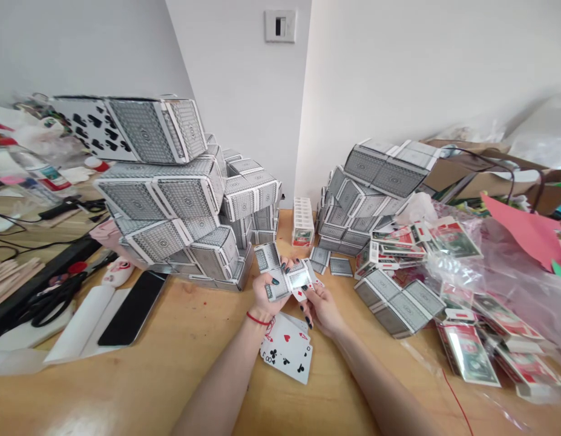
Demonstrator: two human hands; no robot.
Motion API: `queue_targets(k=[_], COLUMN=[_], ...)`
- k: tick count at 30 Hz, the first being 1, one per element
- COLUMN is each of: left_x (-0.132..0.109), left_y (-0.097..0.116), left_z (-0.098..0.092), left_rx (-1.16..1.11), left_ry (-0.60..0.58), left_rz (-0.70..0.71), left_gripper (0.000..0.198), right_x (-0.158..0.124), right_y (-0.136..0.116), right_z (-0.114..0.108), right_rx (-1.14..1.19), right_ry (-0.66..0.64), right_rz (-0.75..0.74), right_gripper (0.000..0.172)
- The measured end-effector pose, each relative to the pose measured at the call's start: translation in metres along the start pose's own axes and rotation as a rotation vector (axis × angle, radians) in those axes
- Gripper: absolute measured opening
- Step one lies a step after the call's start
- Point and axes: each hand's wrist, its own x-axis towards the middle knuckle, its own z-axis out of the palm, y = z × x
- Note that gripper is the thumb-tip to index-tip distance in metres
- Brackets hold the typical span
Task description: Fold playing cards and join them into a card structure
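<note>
Close together in the middle of the head view, my two hands work on folded playing cards with grey patterned backs. My left hand (267, 292), a red string round its wrist, is closed on playing cards (276, 283) that look folded and joined. My right hand (323, 307) pinches a playing card (301, 277) at its edge, where a red diamond face shows beneath. Under my wrists lie loose face-up cards (287, 357), an eight of clubs among them. Just beyond my fingers are some folded face-down cards (341, 266).
Stacked card boxes rise in a left structure (184, 194) and a right structure (371, 188). A joined card block (400, 303) and opened card packets (471, 351) lie right. Between the stacks stands a row of packs (302, 221). Left are a phone (134, 307) and scissors (57, 297).
</note>
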Motion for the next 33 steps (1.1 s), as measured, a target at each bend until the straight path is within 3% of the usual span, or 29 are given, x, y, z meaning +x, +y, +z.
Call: queue_targets(k=[13,21,29,33], left_x=[0.000,-0.001,-0.003,-0.002], left_y=[0.002,0.019,0.010,0.007], left_z=[-0.001,-0.008,-0.004,-0.008], left_rx=[-0.010,-0.049,-0.006,0.040], left_ry=[-0.044,-0.029,-0.171,-0.177], left_rz=[-0.012,-0.023,-0.106,-0.128], left_gripper=[0.028,0.027,0.028,0.031], right_x=[0.001,-0.004,0.004,0.004], right_y=[0.000,-0.014,-0.007,-0.005], right_z=[0.000,0.000,-0.002,0.001], right_rx=[0.017,0.030,-0.033,-0.020], right_ry=[-0.026,-0.296,-0.141,-0.112], right_rz=[0.033,0.098,-0.036,-0.048], right_gripper=[0.028,0.023,0.024,0.028])
